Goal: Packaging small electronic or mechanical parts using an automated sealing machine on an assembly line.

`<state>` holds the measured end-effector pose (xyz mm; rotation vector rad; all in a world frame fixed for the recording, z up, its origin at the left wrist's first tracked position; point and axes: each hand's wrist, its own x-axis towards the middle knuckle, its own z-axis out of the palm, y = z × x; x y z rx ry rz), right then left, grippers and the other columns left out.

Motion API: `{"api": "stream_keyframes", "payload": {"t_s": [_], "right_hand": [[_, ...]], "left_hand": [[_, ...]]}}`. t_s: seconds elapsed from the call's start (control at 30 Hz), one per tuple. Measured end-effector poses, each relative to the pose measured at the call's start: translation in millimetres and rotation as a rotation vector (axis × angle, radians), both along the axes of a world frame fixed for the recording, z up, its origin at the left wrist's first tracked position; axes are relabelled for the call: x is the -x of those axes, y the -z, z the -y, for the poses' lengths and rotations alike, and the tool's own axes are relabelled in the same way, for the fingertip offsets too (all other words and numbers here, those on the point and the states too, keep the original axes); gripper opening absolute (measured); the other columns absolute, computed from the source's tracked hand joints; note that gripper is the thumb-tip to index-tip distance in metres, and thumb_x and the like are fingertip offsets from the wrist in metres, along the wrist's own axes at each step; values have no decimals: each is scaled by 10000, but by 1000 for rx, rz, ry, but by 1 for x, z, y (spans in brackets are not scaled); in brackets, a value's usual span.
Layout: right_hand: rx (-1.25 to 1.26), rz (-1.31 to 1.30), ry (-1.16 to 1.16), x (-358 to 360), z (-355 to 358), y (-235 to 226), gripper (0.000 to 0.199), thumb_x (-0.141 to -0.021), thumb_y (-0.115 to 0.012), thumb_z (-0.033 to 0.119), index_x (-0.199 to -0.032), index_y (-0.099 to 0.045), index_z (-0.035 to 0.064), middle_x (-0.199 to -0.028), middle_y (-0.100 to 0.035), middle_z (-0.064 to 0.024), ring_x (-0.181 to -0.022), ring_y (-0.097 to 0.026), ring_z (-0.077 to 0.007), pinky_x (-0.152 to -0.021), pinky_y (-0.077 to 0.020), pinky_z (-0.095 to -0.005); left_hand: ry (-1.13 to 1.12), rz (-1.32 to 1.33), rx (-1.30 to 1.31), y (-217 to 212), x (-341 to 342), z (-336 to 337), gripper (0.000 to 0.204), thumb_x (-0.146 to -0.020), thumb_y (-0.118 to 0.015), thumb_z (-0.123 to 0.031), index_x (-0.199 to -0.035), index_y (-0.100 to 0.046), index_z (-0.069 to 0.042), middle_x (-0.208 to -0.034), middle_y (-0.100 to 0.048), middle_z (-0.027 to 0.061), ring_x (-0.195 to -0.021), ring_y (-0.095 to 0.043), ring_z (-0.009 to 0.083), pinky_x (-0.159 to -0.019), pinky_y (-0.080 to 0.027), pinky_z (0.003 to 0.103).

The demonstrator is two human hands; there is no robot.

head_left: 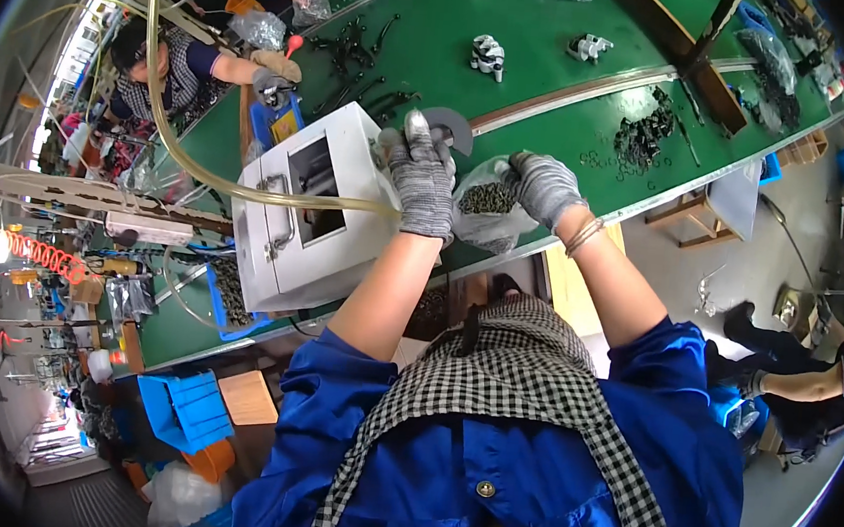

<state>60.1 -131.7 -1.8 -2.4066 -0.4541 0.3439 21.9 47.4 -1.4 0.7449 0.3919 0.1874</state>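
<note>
Two hands in grey knitted gloves are together near the middle of the frame, above the green desk [546, 109]. The right hand [546, 189] has its fingers bent at the upper right edge of a clear plastic bag [495, 235], and its grip is closed on this edge. Inside the bag there are many small dark parts [486, 199]. The left hand [419, 178] is just to the left of the bag, beside a grey metal box [354, 242] with a window; its fingers point upward, and I cannot tell if its grip has hold of something. Behind these fingers stands a dark grey curved plate [451, 129]. A yellowish hose [218, 183] passes in front of the box. At the upper centre lie two silvery metal pieces [487, 58], well apart from the hands, and at the upper right is a pile of black small parts [642, 132]. At the upper left, a co-worker's gloved hand [273, 87] is near a blue tray [287, 123].
</note>
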Motion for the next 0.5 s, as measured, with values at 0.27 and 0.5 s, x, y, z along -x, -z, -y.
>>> {"api": "stream_keyframes", "payload": {"t_s": [0.27,0.5], "right_hand": [[240,309,-322,6,-19,26,245,-830,-574,252,-1018,-673,131,-1020,-668,-124,-1012,-612,-293,-960,-424,-406],[89,289,-341,9,-14,30,329,-770,-644,188,-1095,-644,139,-1104,-643,-97,-1070,-583,-269,-978,-405,-408]], "left_hand": [[-104,-190,-340,5,5,5,416,-913,-509,-519,-764,-569,-135,-606,-589,34,-406,-522,209,-322,-388,328],[-56,-214,-205,-34,21,30,385,-918,-548,-462,-812,-563,-93,-523,-506,-6,-341,-422,102,-294,-293,237]]}}
